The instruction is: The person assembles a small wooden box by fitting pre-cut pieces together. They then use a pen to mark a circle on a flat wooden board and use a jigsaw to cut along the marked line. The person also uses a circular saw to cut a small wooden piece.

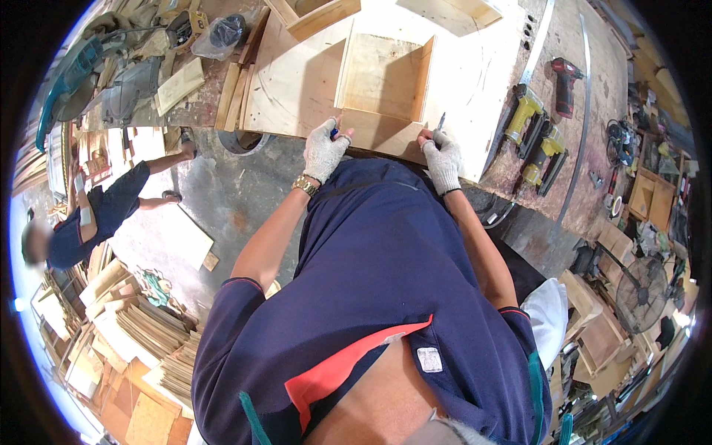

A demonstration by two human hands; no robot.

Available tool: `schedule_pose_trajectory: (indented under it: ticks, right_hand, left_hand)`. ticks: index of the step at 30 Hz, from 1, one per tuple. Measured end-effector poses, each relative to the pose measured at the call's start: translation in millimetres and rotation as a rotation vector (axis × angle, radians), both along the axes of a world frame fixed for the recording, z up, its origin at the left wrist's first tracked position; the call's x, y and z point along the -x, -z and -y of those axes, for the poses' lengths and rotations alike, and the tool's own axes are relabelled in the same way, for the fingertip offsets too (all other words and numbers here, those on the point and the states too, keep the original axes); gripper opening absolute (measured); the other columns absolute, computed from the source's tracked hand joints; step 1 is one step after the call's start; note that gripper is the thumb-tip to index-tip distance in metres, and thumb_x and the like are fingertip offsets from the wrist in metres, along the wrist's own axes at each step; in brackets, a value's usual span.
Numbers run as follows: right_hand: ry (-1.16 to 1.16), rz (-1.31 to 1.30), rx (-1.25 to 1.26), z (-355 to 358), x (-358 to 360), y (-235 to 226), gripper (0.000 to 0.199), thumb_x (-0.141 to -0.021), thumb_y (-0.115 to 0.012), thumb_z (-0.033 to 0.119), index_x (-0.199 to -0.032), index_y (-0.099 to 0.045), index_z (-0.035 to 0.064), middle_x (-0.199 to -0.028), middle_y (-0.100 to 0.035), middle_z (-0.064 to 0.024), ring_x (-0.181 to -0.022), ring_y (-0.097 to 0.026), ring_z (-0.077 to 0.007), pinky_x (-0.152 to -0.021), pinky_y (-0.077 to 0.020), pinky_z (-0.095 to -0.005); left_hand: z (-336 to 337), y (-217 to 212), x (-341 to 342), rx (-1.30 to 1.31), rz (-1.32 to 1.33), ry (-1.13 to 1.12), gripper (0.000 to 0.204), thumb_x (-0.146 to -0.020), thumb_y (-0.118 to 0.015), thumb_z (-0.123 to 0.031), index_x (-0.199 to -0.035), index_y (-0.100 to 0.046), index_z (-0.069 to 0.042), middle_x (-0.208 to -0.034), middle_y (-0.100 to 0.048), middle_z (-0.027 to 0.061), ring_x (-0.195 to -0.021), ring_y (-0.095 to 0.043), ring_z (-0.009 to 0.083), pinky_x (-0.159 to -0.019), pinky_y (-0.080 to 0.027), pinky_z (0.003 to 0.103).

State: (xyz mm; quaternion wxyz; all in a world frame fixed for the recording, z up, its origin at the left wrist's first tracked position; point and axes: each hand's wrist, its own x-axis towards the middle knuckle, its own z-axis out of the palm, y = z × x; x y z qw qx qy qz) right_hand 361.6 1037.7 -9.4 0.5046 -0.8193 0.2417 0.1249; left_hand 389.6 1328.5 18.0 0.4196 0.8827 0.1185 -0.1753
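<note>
A shallow open wooden box lies on a pale plywood board in front of me. My left hand, in a white knitted glove with bare fingertips, is by the box's near left corner. Its fingers are closed around a small blue thing that I cannot make out. At the near right corner is my right hand, gloved the same way. A slim dark pen sticks up from its closed fingers, and the thumb is close to the box's near wall.
Two yellow nail guns and a red-black cordless drill lie to the right. More wooden boxes stand at the back. A teal power saw sits far left. Another person is beyond the bench, near stacked boards. A fan stands right.
</note>
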Motion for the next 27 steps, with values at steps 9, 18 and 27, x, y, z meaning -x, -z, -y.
schedule_pose_trajectory:
  ticks: [9, 18, 27]
  right_hand:
    - [0.049, -0.055, -0.119, 0.0, 0.0, 4.8, 0.036, -0.096, -0.075, 0.021, -0.124, -0.078, -0.0012, -0.099, -0.079, -0.0077, -0.089, -0.068, -0.0129, -0.081, -0.0536, -0.0308]
    - [0.009, -0.026, -0.101, 0.3, 0.3, 4.1, 0.037, -0.095, -0.075, 0.019, -0.127, -0.077, -0.0002, -0.097, -0.077, -0.0054, -0.088, -0.068, -0.0134, -0.082, -0.0533, -0.0305]
    - [-0.042, -0.047, -0.062, 1.5, -0.3, -2.0, 0.037, -0.097, -0.074, 0.014, -0.131, -0.075, -0.0002, -0.101, -0.076, -0.0032, -0.088, -0.063, -0.0107, -0.080, -0.0512, -0.0275]
  left_hand:
    - [12.0, -11.1, -0.9, -0.353, 0.519, 0.382, 0.077, -0.075, -0.093, -0.042, -0.139, -0.067, -0.008, -0.093, -0.065, 0.0104, -0.092, -0.065, 0.0295, -0.084, -0.050, 0.045]
    - [51.5, -0.8, -20.3, -0.517, 0.481, 0.792, 0.102, -0.061, -0.097, -0.049, -0.150, -0.058, -0.018, -0.117, -0.060, 0.0116, -0.123, -0.057, 0.0335, -0.113, -0.039, 0.057]
    - [48.7, 14.4, -18.2, -0.471, 0.504, 0.755, 0.102, -0.060, -0.096, -0.048, -0.150, -0.057, -0.017, -0.117, -0.059, 0.0137, -0.122, -0.058, 0.0348, -0.118, -0.038, 0.058]
